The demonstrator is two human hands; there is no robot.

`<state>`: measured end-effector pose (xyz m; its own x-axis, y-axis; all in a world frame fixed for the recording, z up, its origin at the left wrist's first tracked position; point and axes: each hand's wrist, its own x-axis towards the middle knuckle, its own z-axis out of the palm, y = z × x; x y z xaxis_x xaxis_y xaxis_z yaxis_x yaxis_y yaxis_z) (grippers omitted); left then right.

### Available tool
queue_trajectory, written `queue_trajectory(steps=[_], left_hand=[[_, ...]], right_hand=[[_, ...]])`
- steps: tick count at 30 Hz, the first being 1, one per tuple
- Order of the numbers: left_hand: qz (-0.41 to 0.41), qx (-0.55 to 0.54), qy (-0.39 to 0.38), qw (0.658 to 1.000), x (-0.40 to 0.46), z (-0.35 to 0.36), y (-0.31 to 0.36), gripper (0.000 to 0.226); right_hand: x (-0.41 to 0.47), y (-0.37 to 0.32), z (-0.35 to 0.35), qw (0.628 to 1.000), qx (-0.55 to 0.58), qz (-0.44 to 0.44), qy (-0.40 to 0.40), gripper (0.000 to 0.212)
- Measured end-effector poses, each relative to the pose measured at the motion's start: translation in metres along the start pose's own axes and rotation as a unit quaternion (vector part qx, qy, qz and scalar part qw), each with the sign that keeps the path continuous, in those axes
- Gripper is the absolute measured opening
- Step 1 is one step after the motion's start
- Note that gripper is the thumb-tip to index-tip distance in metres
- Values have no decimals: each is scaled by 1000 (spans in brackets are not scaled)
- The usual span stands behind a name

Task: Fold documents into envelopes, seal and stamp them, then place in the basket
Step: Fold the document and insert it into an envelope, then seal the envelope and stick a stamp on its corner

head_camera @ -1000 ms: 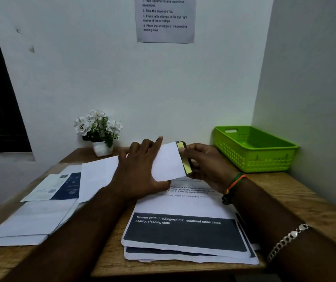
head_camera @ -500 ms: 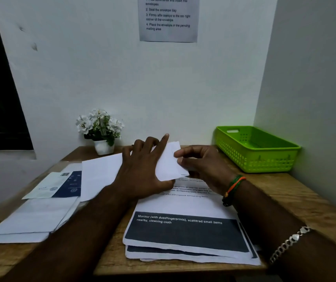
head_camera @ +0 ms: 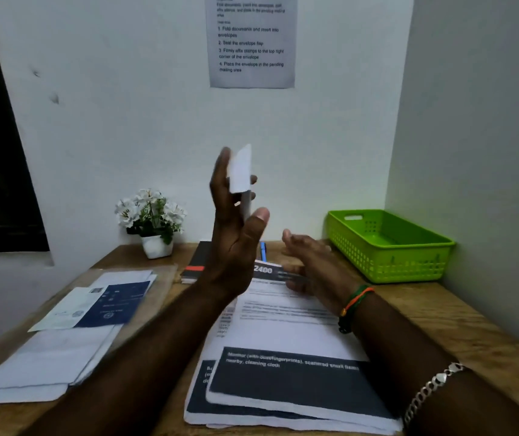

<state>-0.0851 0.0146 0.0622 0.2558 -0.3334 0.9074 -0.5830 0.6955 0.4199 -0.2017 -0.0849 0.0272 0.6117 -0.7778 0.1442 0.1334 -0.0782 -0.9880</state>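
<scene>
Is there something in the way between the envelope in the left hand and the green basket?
Nothing visible blocks it. The left hand holds the envelope up in the air; the right hand sits lower, over the papers, and the green basket stands open at right.

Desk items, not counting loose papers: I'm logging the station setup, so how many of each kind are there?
Green basket: 1
Potted white flowers: 1
Blue pen: 1
Black notebook: 1
Raised white envelope: 1
Total: 5
</scene>
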Motion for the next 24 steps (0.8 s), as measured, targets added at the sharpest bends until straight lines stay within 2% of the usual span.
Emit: queue_trajectory(steps=[3, 6, 9, 11, 14, 17, 18, 20, 22, 24], left_hand=[[-29, -68, 91, 993, 3, 1, 6, 82], [-44, -122, 151, 980, 6, -3, 11, 82], [-97, -180, 198, 959, 14, -9, 13, 85], [-150, -225, 227, 936, 13, -12, 12, 79], [-200, -237, 301, 902, 0, -19, 1, 41], [-281, -132, 357, 881, -11, -37, -17, 17], [-324, -87, 358, 872, -13, -45, -27, 15], [-417, -26, 310, 854, -14, -62, -45, 13], [-476, 28, 218, 852, -18, -76, -58, 15], [-471, 140, 133, 861, -25, -87, -64, 17]], right_hand=[[2, 1, -5, 998, 2, 56, -7, 39], [5, 5, -7, 994, 40, 93, -49, 31], [5, 6, -7, 986, 91, 88, -105, 21], [6, 5, -9, 985, 120, 54, -107, 26], [10, 2, -15, 991, 131, 6, -19, 30], [16, 2, -26, 990, 101, -21, 93, 29], [20, 4, -31, 989, 50, -31, 133, 28], [26, 11, -39, 969, -127, -56, 203, 27], [29, 17, -43, 929, -296, -83, 207, 22], [28, 22, -44, 904, -382, -81, 175, 19]])
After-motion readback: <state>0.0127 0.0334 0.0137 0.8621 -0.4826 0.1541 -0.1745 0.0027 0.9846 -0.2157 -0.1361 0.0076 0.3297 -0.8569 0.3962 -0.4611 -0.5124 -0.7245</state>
